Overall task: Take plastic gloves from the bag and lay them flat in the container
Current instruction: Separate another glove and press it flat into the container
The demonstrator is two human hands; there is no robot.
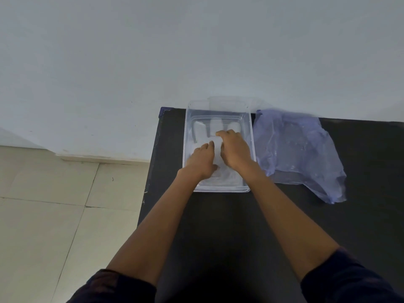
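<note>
A clear plastic container [251,136] stands on the black table against the wall. A translucent white plastic glove [202,129] lies flat inside it, fingers pointing toward the wall. Both of my hands are inside the container on top of the glove. My left hand [202,159] presses on the glove's palm area with fingers extended. My right hand [234,149] rests beside it, its fingers bent down onto the glove; whether it pinches the plastic is unclear. A crumpled bluish plastic bag [299,149] lies to the right of the container.
The black table [240,226] ends at a left edge close to the container, with tiled floor [54,204] beyond. A white wall [196,51] runs directly behind the container and bag.
</note>
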